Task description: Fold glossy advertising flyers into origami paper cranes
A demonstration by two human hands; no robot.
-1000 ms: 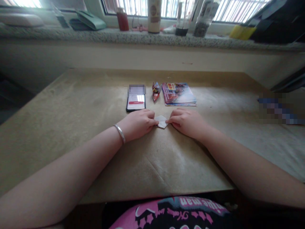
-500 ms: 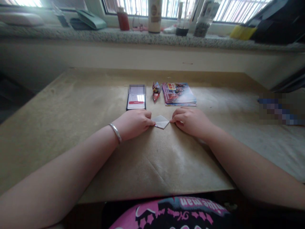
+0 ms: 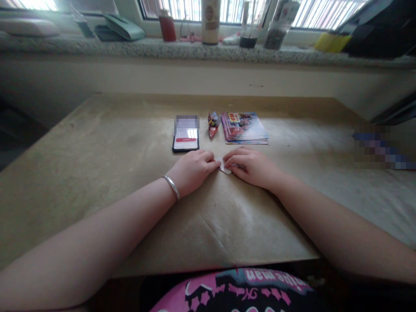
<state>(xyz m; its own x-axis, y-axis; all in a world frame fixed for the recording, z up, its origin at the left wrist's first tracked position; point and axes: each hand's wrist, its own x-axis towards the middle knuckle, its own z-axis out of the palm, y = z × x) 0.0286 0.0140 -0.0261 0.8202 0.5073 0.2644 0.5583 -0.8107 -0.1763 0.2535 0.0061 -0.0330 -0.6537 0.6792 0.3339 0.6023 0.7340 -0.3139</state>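
Observation:
A small folded piece of white paper (image 3: 225, 169) lies on the table between my hands, mostly covered by fingers. My left hand (image 3: 199, 168), with a silver bangle at its wrist, is closed, its thumb and finger on the paper's left side. From the right, my right hand (image 3: 250, 167) curls its fingers over the paper's other side and grips it. Just behind my left hand lies a phone (image 3: 186, 141) with its screen lit. Beyond the paper stands a small folded figure of patterned paper (image 3: 212, 125), beside a stack of printed paper sheets (image 3: 245, 128).
A beige cover spreads over the table (image 3: 130, 130). At the far right lies a blurred-out blue item (image 3: 386, 149). Along the stone windowsill (image 3: 182, 51) stand a red bottle (image 3: 167, 28), a pale bottle (image 3: 211, 24), a clear container (image 3: 280, 26) and a yellow object (image 3: 332, 42).
My left hand has moved right, closer to my right hand. My right fingers have shifted left over the paper, so less of it shows.

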